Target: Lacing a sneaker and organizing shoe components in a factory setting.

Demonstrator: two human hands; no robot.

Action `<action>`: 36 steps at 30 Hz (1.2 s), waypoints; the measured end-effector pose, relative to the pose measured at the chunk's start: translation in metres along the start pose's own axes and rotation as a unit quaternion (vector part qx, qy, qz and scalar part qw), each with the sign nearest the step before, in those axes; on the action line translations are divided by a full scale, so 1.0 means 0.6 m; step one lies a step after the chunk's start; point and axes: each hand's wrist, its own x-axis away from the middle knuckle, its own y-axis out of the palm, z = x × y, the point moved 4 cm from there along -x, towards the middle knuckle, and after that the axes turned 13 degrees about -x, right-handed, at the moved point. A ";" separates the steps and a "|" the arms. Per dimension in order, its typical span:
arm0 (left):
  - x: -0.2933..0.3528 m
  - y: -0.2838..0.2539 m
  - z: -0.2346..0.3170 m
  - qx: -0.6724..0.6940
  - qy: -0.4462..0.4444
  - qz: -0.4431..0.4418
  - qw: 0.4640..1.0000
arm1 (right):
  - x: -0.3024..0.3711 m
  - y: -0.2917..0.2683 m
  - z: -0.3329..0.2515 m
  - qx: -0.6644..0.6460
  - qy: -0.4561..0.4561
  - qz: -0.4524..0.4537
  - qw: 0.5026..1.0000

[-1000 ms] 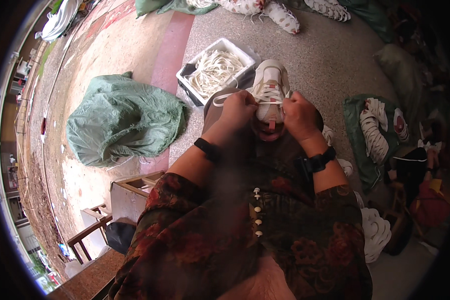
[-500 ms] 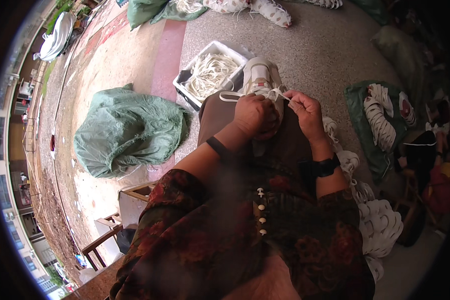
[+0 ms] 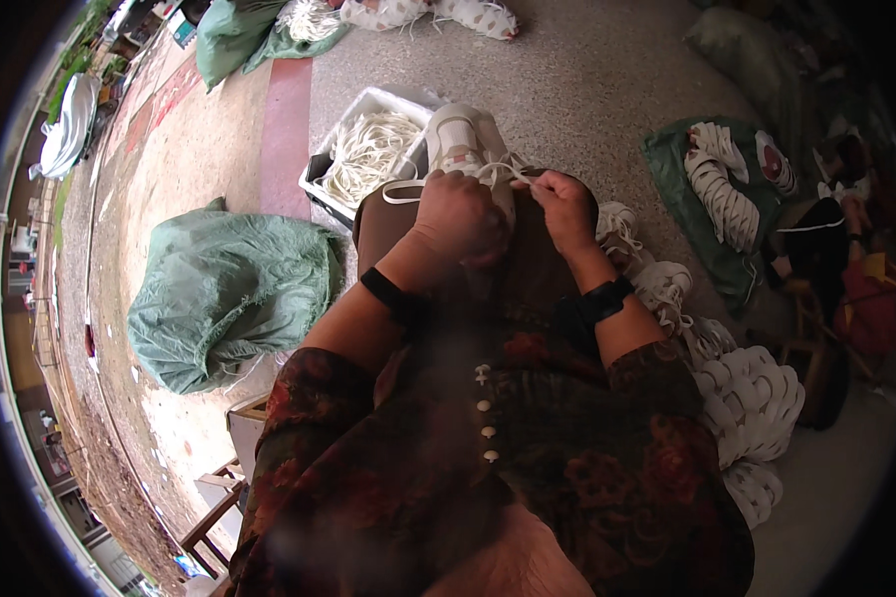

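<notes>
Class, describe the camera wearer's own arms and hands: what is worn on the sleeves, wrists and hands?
The dark sleeves carry a reddish floral print and end near the elbows. The left hand and right hand are gloveless. A plain black band circles the left wrist; a bulkier, watch-like dark band circles the right.

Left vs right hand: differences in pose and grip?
Left hand covers part of the shoe; right hand sits off the shoe's right side. Left hand shows its back, its grip hidden; right hand's fingers visibly pinch a white lace. Both wear dark wristbands.
</notes>
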 end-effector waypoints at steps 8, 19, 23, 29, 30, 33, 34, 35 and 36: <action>0.088 -0.037 -0.081 0.177 -0.033 0.012 0.984 | -0.005 0.017 -0.055 -0.447 0.047 -0.026 0.893; 0.046 0.025 -0.057 0.798 -0.306 -0.045 0.517 | 0.004 -0.014 -0.011 -0.443 0.083 0.004 0.892; 0.129 0.037 -0.112 0.849 -0.314 0.015 0.425 | 0.013 -0.054 0.008 -0.438 0.065 0.048 0.895; 0.337 0.002 -0.305 0.802 -0.362 0.242 0.410 | 0.055 -0.256 0.039 -0.439 -0.023 0.146 0.886; 0.363 0.001 -0.320 0.791 -0.373 0.259 0.409 | 0.062 -0.263 0.043 -0.438 -0.022 0.145 0.887; 0.375 0.020 -0.297 0.738 -0.463 0.194 0.452 | 0.062 -0.237 0.050 -0.345 0.134 0.123 0.921; 0.377 0.034 -0.288 0.691 -0.512 0.111 0.499 | 0.053 -0.212 0.033 -0.344 0.132 0.121 0.922; 0.387 0.064 -0.288 0.613 -0.498 0.020 0.612 | 0.037 -0.181 0.006 -0.143 0.095 0.067 0.983; 0.377 0.085 -0.281 0.453 -0.510 -0.028 0.731 | 0.021 -0.149 -0.014 0.067 0.052 0.012 0.996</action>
